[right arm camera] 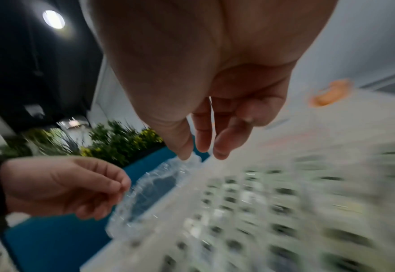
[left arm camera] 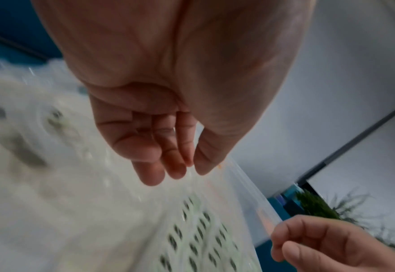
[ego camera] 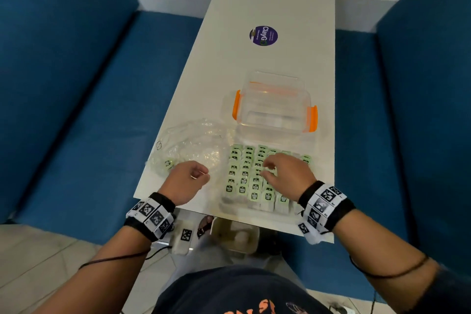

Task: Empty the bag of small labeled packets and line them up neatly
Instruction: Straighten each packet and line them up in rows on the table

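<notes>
One packet (ego camera: pixel 168 162) left in the bag (ego camera: pixel 188 146), just off the left hand (ego camera: pixel 187 181).
Left's loosely curled, empty; right hand (ego camera: pixel 285 173) hangs relaxed over the rows (ego camera: pixel 244 176), farther away.

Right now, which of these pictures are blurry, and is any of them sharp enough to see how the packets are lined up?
Head view: mostly sharp, packets visibly in rows. Left wrist view: bag and packets smeared by motion blur. Right wrist view: packets heavily streaked, the left hand fairly clear.

Pale green packets (ego camera: pixel 251 173) with black labels; clear box (ego camera: pixel 274 102), orange clips (ego camera: pixel 313 118).
</notes>
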